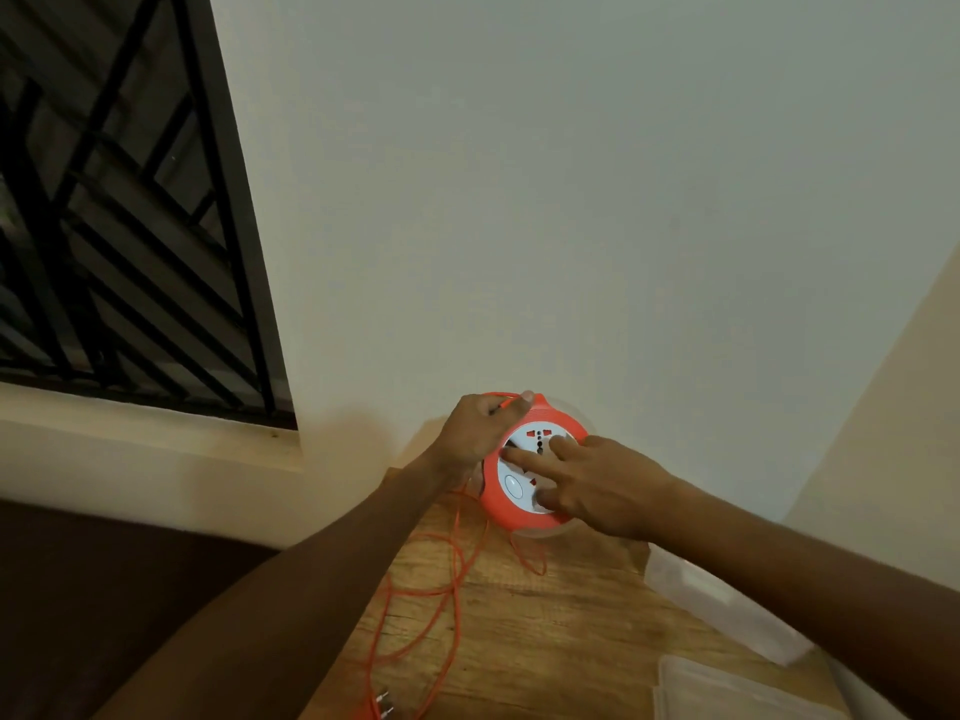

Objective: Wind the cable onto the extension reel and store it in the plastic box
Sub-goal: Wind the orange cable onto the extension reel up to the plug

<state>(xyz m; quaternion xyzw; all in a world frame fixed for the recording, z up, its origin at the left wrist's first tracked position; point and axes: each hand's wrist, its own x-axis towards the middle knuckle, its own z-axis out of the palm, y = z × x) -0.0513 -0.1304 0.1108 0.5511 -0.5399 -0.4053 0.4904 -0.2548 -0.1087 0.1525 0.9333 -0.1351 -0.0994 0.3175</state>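
An orange round extension reel with a white socket face is held tilted above the far end of a wooden table. My left hand grips the reel's upper left rim and pinches the orange cable against it. My right hand rests with spread fingers on the white face. The loose orange cable hangs from the reel and lies in loops on the table, ending in a plug at the bottom edge. A clear plastic box sits at the right, partly hidden by my right forearm.
A clear plastic lid lies flat at the table's near right corner. A pale wall stands right behind the table. A window with black bars is at the upper left, with a ledge below it.
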